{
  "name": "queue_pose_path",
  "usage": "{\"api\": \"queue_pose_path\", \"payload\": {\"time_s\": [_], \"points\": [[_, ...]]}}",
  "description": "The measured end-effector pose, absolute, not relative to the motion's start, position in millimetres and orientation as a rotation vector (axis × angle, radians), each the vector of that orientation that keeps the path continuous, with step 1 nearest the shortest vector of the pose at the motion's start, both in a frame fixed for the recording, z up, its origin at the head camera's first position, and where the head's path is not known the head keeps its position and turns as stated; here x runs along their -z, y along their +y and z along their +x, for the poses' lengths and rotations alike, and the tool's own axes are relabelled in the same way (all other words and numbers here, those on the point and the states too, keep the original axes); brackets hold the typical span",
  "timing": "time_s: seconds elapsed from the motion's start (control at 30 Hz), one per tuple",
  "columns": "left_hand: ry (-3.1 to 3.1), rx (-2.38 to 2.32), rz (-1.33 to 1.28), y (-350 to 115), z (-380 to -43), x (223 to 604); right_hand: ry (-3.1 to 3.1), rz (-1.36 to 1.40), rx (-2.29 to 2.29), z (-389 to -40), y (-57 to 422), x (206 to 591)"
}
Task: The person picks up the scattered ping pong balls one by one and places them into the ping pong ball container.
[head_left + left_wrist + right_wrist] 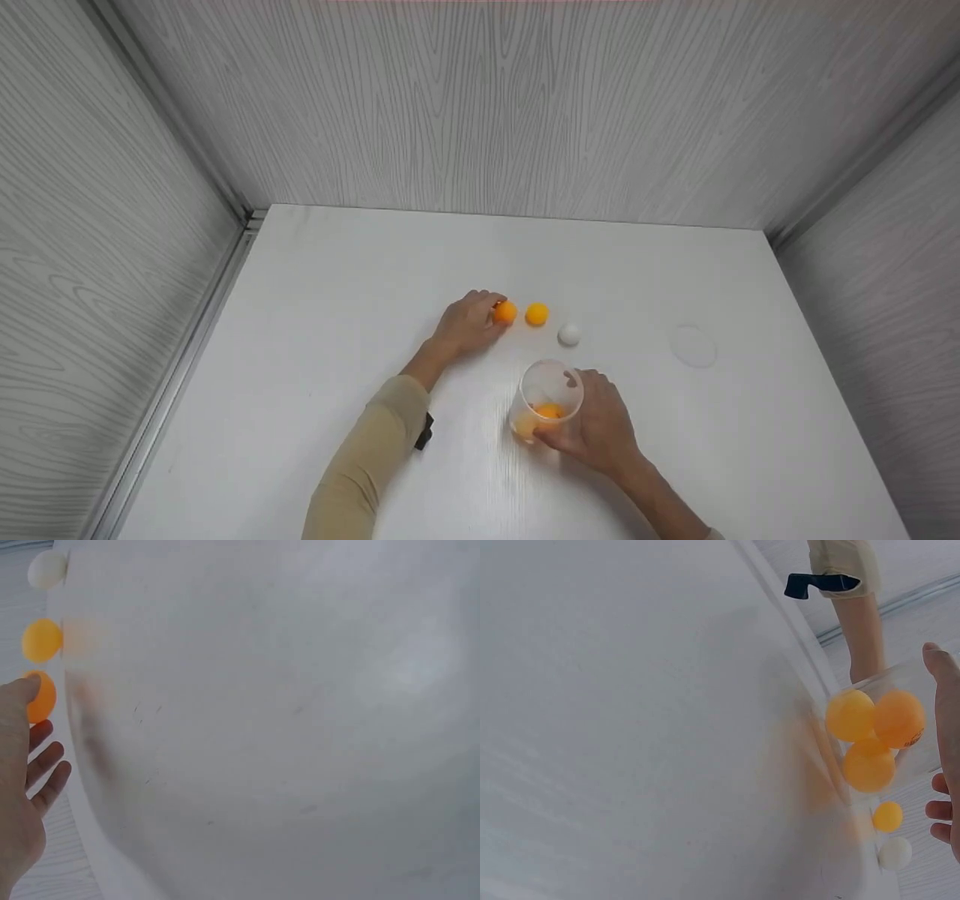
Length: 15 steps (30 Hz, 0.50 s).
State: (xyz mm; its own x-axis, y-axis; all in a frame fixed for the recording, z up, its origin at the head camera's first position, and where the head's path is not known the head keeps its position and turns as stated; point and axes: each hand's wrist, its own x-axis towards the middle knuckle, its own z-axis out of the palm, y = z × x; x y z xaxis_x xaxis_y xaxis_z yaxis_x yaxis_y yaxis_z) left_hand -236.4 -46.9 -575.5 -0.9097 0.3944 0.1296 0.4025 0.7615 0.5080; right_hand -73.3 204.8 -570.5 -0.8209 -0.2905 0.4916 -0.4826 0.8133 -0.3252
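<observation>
Someone is at a big white table (360, 300), and both hands are busy. The left hand (466, 324) reaches out to the middle of the table and pinches an orange ball (506, 313) between the thumb and a finger. Its other fingers are spread a bit apart from each other and do not touch the ball. Just to the right of that ball, with a little gap, sits a yellow ball (537, 314). A white ball (569, 334) sits a bit more to the right and closer to the person. Nearer to the person than all of these is a see-through cup (534, 382), with its top facing up. The right hand (600, 424) holds the cup from the right side, the thumb on the near side and the fingers bent around the far side. Down at the bottom of the cup I can see three yellowy-orange balls (898, 718) squeezed up against each other. The left arm wears a tan sleeve (367, 450) with a small black thing (424, 432) at the wrist. Off to the right there is a faint ring (693, 346) on the table, well apart from the balls. Gray walls (480, 105) with wavy wood lines stand around the table.
</observation>
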Motion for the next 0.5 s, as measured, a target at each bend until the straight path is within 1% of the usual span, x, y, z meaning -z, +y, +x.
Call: {"api": "queue_pose_path", "payload": {"time_s": [0.23,0.5], "points": [[-2.873,0.768,-0.740,-51,-231,570,-2.573,0.572,-0.639,-73,205,569],[-2.868,0.786,-0.758,-54,-224,564,-2.600,0.558,-0.647,-73,204,568]]}}
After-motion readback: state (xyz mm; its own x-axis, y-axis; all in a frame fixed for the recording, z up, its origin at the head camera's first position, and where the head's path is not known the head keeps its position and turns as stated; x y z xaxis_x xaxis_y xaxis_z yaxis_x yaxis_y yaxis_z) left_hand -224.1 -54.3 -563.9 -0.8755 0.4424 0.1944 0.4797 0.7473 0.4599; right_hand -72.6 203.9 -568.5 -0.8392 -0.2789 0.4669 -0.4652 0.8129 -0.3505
